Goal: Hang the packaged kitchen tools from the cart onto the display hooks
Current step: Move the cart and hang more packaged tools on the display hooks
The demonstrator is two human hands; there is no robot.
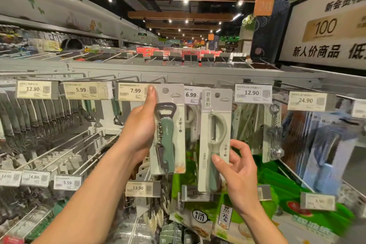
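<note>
Head view: left hand fingers grasp a packaged corkscrew by the 7.99 tag. Right hand fingers pinch a packaged peeler low down

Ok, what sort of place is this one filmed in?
Most likely a supermarket's kitchenware aisle. Price labels such as the 7.99 label front rows of peg hooks, the left hand holds a carded bottle opener pack and the right hand a peeler pack, and an orange aisle sign hangs overhead.
</note>
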